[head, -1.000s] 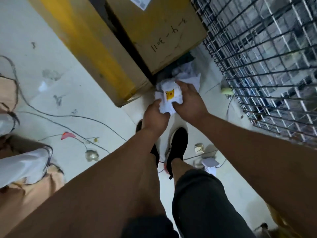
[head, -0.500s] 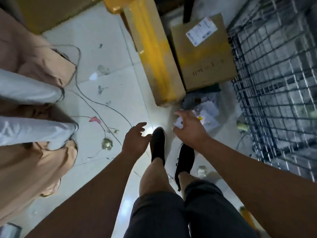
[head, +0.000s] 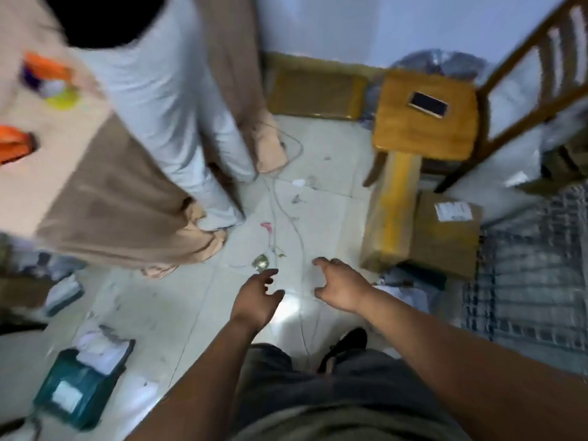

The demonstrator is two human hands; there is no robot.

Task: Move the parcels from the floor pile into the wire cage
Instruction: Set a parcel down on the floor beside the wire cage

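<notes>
Hovering above the pale tiled floor [head: 178, 307], the left grip [head: 257, 300] and right grip [head: 340, 288] are both released, fingers loosely spread, holding nothing. Parcels are on the floor: a long yellow-taped box [head: 391, 214] lies against a brown labelled box [head: 445, 230] just right of the right grip, with crumpled white bags [head: 404, 291] at their near end. The wire cage [head: 525, 265] is further right, blurred. A teal parcel [head: 73, 389] lies lower left. A wooden chair [head: 426, 128] stands behind the boxes with a phone [head: 428, 104] on its seat. A second person [head: 165, 106] in a beige robe stands close on the left. A thin cable [head: 299, 237] and litter scraps lie on the floor. A flat brown box [head: 315, 90] leans against the pale blue wall [head: 350, 23].
</notes>
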